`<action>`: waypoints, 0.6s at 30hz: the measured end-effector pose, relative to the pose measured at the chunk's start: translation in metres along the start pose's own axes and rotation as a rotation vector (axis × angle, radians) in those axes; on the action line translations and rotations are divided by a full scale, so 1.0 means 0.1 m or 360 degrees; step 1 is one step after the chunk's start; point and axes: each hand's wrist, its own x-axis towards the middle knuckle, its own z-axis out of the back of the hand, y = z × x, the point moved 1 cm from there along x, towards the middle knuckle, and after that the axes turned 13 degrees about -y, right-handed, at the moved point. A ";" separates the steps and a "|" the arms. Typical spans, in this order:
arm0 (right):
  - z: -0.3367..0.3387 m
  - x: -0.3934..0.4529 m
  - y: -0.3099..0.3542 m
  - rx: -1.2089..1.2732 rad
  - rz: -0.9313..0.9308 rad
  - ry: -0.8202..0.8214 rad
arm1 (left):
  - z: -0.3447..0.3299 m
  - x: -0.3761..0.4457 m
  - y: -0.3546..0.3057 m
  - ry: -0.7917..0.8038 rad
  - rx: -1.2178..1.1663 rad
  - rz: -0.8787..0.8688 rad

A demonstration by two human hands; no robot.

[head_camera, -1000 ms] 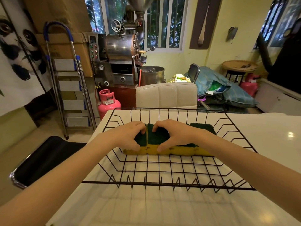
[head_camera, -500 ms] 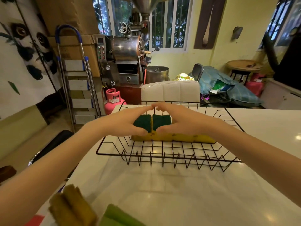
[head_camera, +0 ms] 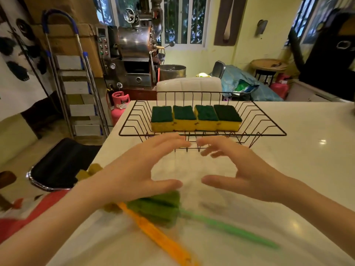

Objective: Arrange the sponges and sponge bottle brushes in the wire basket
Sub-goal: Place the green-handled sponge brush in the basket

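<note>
Several yellow sponges with green scouring tops (head_camera: 196, 118) sit side by side in a row inside the black wire basket (head_camera: 269, 123) on the white table. My left hand (head_camera: 138, 169) and my right hand (head_camera: 244, 169) hover open above the table in front of the basket, fingers spread, holding nothing. Below my left hand lies a green sponge bottle brush (head_camera: 159, 207) with a green handle pointing right. An orange-handled brush (head_camera: 159, 237) lies crossed under it, its yellowish head partly hidden by my left arm.
The white table (head_camera: 299, 179) ends at its left edge near a black stool (head_camera: 61, 162). Behind the basket stands a white padded chair (head_camera: 189, 87). A step ladder (head_camera: 76, 83), a pink gas cylinder (head_camera: 119, 106) and a metal roasting machine (head_camera: 134, 54) stand further back.
Both hands have let go of the sponges and pulled back toward me, out of the basket. The view has tilted down, bringing the two bottle brushes into sight.
</note>
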 end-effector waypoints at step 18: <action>-0.14 -0.47 0.14 -0.0376 -0.0128 0.0483 | -0.16 -0.19 -0.03 0.0195 0.0036 0.0085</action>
